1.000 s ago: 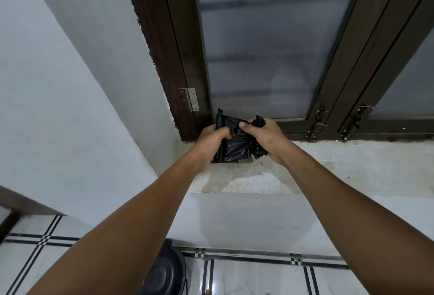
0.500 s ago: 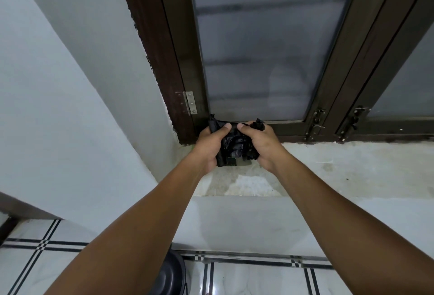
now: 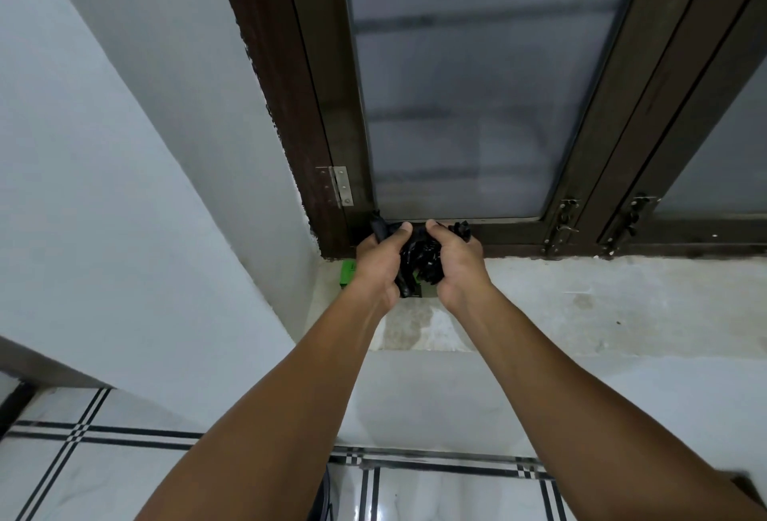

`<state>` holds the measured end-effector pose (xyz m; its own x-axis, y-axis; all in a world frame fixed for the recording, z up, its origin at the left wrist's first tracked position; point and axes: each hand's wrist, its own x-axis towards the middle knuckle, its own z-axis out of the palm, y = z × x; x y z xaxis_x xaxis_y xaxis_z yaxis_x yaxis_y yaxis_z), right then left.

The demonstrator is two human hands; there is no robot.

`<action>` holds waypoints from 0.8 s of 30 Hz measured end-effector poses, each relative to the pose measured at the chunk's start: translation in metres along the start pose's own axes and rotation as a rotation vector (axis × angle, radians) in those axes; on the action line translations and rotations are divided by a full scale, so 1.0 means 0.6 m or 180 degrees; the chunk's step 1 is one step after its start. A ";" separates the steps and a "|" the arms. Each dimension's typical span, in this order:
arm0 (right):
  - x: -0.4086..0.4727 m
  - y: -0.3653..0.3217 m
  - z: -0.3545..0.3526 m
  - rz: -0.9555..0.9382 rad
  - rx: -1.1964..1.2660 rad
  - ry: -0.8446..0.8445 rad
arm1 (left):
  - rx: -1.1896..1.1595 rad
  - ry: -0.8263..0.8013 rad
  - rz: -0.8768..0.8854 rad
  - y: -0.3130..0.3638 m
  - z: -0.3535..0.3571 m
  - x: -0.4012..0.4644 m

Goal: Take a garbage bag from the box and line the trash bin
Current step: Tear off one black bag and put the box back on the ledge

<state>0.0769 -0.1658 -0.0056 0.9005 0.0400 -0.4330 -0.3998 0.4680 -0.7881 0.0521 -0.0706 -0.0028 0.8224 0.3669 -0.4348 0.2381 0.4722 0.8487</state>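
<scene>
Head cam: both hands up at the window sill [image 3: 581, 305], clenched round one crumpled black garbage bag [image 3: 419, 261] between them. L hand [image 3: 379, 267] grips bag's left side, thumb hooked over top, a twisted black tail sticking up past the knuckles. R hand [image 3: 458, 265] cups the right side, fingers curled over, another bit of bag poking out above its knuckles. Bag sits at mid-gap between the palms, just off the sill surface; can't tell if it touches.

Room: right behind the grip, dark brown window frame [image 3: 315, 105] bottom rail is v. close, no space that way. Left of grip, white wall [image 3: 124, 147] corner closes in, tight. Right of grip, sill runs long and bare, plenty of room. Toward the person, sill front edge then a drop to the tiled floor [image 3: 124, 479], open.

Green box [image 3: 348, 273] just left of L hand, on sill, touching or nearly touching the wrist side; part of it also shows under the bag, below the grip. Print on box too small to read. Silver hinge [image 3: 338, 186] up-left of grip on frame; two bolt latches [image 3: 566, 222] up-right.

Arms: both forearms stretched fwd and converging, wrists near straight, palms facing each other. Dark rounded bin edge [image 3: 319, 500] at bottom, below L forearm, mostly hidden.
</scene>
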 end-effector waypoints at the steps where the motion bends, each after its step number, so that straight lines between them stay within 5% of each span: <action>1: 0.000 0.001 0.002 0.0006 0.0026 0.0041 | -0.0048 0.0036 -0.0001 -0.002 0.003 -0.003; 11: 0.013 -0.013 -0.002 0.0394 0.0760 0.0172 | -0.0596 0.0720 -0.0238 -0.003 -0.010 0.014; 15: 0.012 -0.021 -0.008 -0.0021 -0.0546 0.0016 | 0.0456 0.0614 0.0404 0.012 -0.012 0.005; 20: -0.007 -0.064 -0.039 -0.0151 -0.2708 -0.1161 | 0.1849 0.0435 0.1179 0.032 -0.035 0.018; 24: -0.028 -0.084 -0.032 -0.0027 -0.3574 -0.1698 | 0.2077 0.0386 0.1344 0.023 -0.034 0.022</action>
<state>0.0789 -0.2072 0.0331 0.7558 0.5173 -0.4016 -0.0822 -0.5335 -0.8418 0.0557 -0.0432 -0.0031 0.8577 0.5130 -0.0340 0.2041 -0.2790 0.9383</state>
